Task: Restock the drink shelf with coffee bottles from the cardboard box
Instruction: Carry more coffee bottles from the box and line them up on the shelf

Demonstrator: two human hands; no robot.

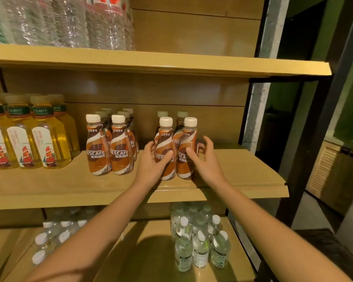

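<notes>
Rear coffee bottles [162, 114] (labels especially) mostly hidden

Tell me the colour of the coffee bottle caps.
The caps are white, clearest in the head view.

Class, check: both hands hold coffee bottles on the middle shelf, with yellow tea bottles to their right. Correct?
No: the head view shows the yellow tea bottles left of the coffee bottles that the left hand and right hand hold.

Wooden middle shelf [253, 169], coffee bottles [120, 147] upright, yellow tea bottles [47, 143] at left
</notes>
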